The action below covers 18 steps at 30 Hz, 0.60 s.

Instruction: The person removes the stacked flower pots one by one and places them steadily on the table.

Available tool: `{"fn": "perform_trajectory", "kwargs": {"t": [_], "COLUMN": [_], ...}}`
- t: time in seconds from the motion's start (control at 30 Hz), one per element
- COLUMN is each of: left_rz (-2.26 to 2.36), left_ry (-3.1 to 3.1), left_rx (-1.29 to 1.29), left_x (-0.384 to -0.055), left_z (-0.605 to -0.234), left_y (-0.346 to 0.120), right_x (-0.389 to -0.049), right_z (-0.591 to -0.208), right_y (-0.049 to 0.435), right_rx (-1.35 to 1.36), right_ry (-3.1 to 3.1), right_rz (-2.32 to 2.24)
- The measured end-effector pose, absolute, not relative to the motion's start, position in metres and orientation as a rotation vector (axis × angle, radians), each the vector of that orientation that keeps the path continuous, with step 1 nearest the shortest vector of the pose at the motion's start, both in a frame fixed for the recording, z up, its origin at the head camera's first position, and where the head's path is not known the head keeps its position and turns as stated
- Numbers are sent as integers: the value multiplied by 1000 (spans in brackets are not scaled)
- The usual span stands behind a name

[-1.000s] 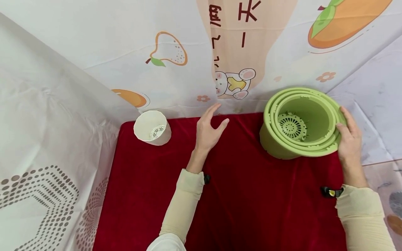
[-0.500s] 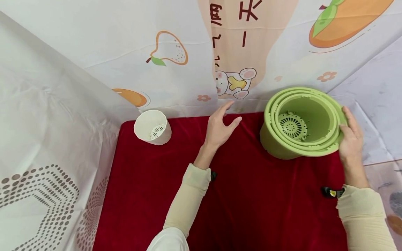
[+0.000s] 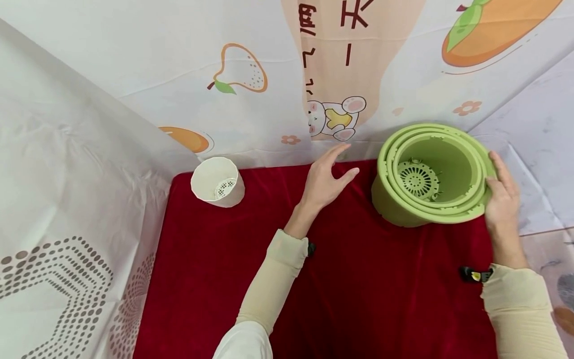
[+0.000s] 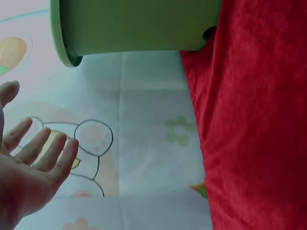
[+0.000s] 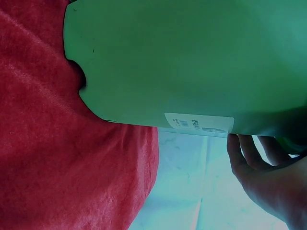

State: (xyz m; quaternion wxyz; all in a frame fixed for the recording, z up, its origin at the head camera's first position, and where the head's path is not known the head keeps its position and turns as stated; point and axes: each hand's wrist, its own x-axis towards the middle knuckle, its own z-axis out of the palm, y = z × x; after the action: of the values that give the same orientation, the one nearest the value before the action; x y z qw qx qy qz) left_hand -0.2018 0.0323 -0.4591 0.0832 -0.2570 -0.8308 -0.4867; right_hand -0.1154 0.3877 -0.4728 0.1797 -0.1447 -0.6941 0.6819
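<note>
A stack of nested green flowerpots [image 3: 396, 212] stands at the back right, mouths up, with a slotted disc [image 3: 419, 180] at the bottom of the innermost. My right hand [image 3: 503, 202] grips the stack by its right rim, thumb over the edge. In the right wrist view, its fingers [image 5: 247, 151] lie against the outer wall below the rim, beside a white label [image 5: 199, 124]. My left hand [image 3: 324, 182] is held in the air left of the stack, thumb and fingers spread, holding nothing. The left wrist view shows its palm [image 4: 33, 184] apart from the green outer pot [image 4: 139, 26].
A small white pot [image 3: 204, 182] with a perforated bottom sits at the table's back left. Red cloth [image 3: 376, 289] covers the table. A printed curtain [image 3: 269, 119] hangs right behind its back edge, and pale sheets [image 3: 80, 164] hang along the left side.
My left hand has moved right, closer to the green flowerpots, with its fingers still spread. The right hand keeps its grip on the rim, and the pots stay where they were.
</note>
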Motion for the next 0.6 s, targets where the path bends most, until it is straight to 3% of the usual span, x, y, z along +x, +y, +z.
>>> {"fn": "perform_trajectory", "kwargs": {"t": [0.6], "left_rz": [-1442], "left_ry": [-2630], "left_rx": [-817], "left_x": [-197], "left_z": [-455], "left_y": [63], "right_x": [-117], "right_z": [-477], "right_y": [391], "right_rx": [-427], "right_ry": [-1922], "right_rz": [1925]}}
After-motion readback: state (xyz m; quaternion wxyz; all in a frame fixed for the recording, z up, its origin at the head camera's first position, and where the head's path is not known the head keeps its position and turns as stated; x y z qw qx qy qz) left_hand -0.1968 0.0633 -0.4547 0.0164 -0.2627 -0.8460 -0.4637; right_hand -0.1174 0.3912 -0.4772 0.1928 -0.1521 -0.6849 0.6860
